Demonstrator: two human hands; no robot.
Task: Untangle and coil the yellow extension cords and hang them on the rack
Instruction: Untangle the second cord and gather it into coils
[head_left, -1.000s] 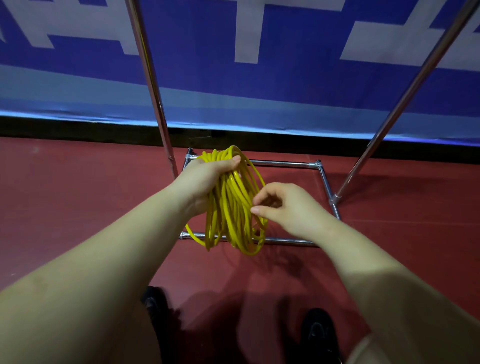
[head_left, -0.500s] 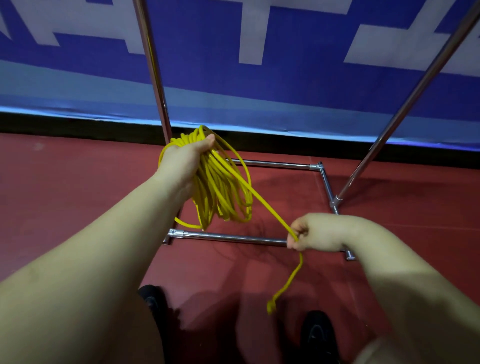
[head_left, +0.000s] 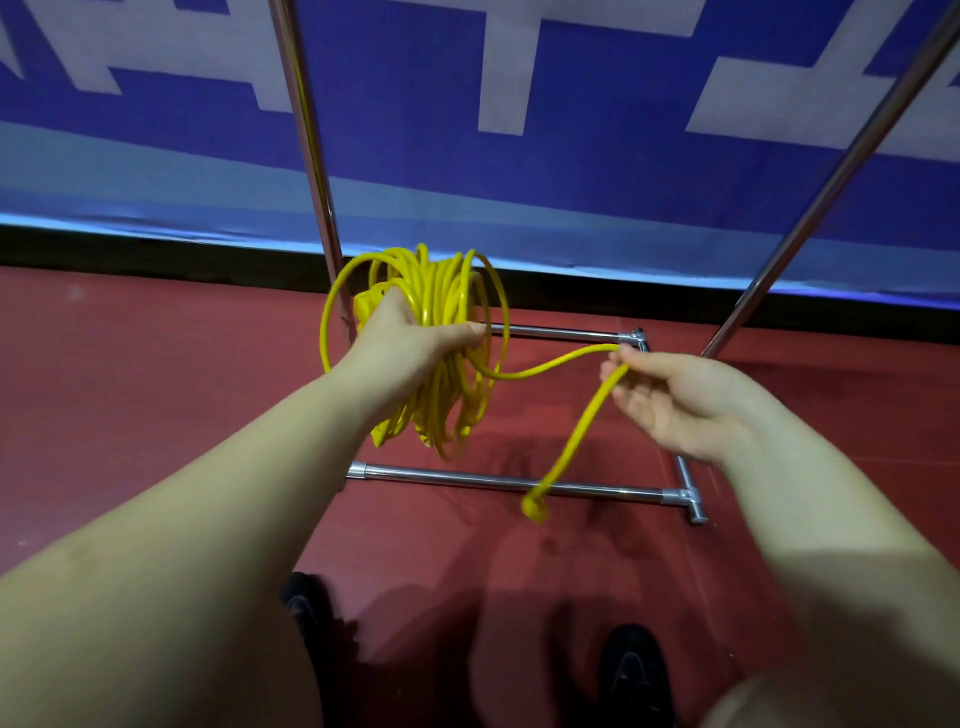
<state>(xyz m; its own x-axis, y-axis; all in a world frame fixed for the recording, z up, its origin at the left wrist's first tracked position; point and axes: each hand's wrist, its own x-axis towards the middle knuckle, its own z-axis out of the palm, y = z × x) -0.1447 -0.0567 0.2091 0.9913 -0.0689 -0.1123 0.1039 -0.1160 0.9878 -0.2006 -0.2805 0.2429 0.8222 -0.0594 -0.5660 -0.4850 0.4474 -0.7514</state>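
While our left hand (head_left: 410, 338) clamps the coil (head_left: 441, 353) together | our right hand (head_left: 675, 400) pinches its tail end (head_left: 582, 431), likely for wrapping.

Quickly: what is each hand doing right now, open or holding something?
Left hand: grips the yellow coil.
Right hand: pinches the loose cord end near its fingertips.

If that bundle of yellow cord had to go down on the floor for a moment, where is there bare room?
Bare red floor lies left of the rack base, up to the black wall strip. Inside the base rails it is crowded: the cord coil and its loose end hang there.
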